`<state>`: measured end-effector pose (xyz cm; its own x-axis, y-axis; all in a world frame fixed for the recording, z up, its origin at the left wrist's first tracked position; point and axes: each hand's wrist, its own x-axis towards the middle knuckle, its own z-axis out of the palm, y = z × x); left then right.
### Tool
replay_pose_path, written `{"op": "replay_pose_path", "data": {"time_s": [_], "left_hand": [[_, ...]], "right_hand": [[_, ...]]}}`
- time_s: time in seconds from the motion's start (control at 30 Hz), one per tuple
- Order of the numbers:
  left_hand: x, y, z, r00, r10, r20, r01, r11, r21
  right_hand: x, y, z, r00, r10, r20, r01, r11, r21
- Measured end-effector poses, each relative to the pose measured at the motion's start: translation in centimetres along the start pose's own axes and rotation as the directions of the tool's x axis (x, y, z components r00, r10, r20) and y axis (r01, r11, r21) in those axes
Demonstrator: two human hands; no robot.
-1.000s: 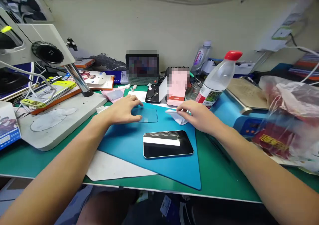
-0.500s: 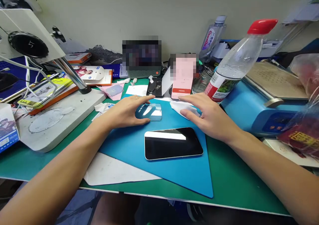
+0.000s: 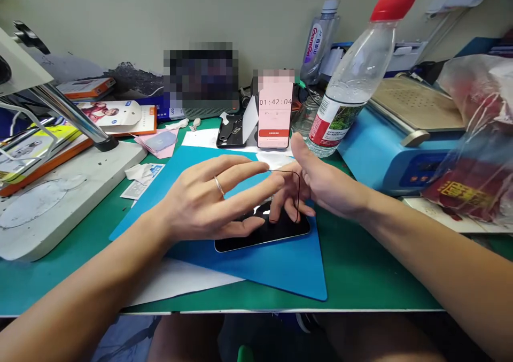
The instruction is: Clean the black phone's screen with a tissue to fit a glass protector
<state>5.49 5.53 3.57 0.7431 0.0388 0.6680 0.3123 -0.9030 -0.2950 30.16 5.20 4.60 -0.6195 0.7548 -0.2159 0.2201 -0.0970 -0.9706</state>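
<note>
My left hand (image 3: pixel 224 199), a ring on one finger, grips a clear glass screen protector (image 3: pixel 298 196) with a thin black border. The protector is tilted up above the phone, its left part hidden by my fingers. Seen partly through the glass, my right hand (image 3: pixel 316 183) is behind it with thumb raised and fingers spread; whether they touch the glass is unclear. Beneath both hands lies a phone (image 3: pixel 286 229), black screen up, on a blue mat (image 3: pixel 288 271). A crumpled white wipe (image 3: pixel 272 160) rests just beyond the hands.
A lit phone (image 3: pixel 274 116) showing a timer stands at the back. Right of it are a red-capped bottle (image 3: pixel 348 84) and a blue machine (image 3: pixel 372 156). On the left is a white stand base (image 3: pixel 72 191) with a metal post; white paper (image 3: pixel 180 279) sticks out under the mat.
My left hand has picked up the screen protector from the mat and brought it nearer, over the phone. My right hand has moved in behind the glass and turned thumb-up. The view has shifted.
</note>
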Motion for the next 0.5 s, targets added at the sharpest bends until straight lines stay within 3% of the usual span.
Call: {"op": "replay_pose_path", "data": {"time_s": [0.1, 0.2, 0.37, 0.5], "left_hand": [[0.1, 0.1, -0.2, 0.997, 0.064, -0.052, -0.061, 0.996, 0.057], [0.4, 0.4, -0.4, 0.993, 0.082, -0.090, -0.072, 0.991, 0.113], [0.9, 1.0, 0.0, 0.991, 0.078, -0.108, -0.070, 0.995, 0.077], [0.5, 1.0, -0.1, 0.997, 0.034, -0.071, -0.033, 0.999, 0.019]], "right_hand": [[-0.5, -0.5, 0.1, 0.972, 0.073, 0.221, -0.091, 0.993, 0.071], [-0.9, -0.6, 0.1, 0.932, 0.101, 0.349, -0.145, 0.984, 0.102], [-1.1, -0.5, 0.1, 0.924, 0.080, 0.374, -0.141, 0.980, 0.139], [-1.2, -0.8, -0.6, 0.914, 0.092, 0.396, -0.114, 0.993, 0.032]]}}
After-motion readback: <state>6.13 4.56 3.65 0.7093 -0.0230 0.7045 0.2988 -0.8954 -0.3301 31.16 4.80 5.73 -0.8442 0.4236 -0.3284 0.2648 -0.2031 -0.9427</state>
